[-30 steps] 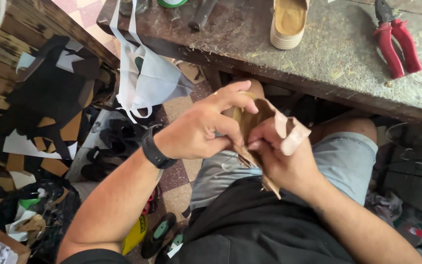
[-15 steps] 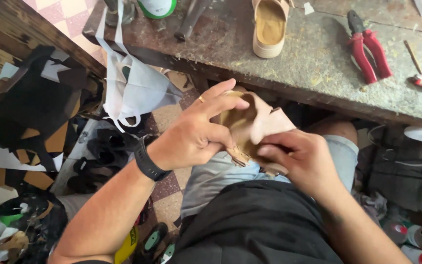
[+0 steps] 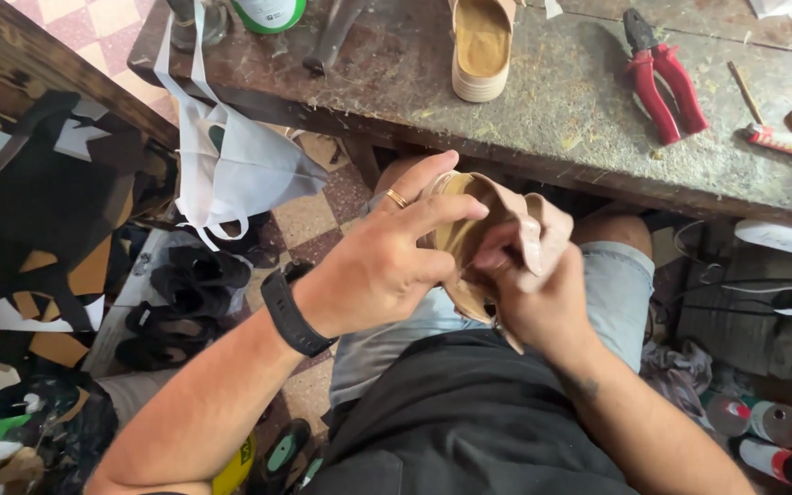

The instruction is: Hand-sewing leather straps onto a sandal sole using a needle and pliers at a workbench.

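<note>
A tan leather piece [image 3: 469, 240] was gripped below the tabletop [image 3: 561, 101] edge: left hand [image 3: 387, 261] fingers spread over it, right hand [image 3: 538, 293] pinching it. Pliers [image 3: 662, 78] lay on the tabletop.

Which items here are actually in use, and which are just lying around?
In use:
- tan leather piece, gripped by both hands
- left hand
- right hand

Lying about:
- tan sandal on the workbench
- red pliers
- white bag hanging off the bench edge
- black sandals on the floor
</note>
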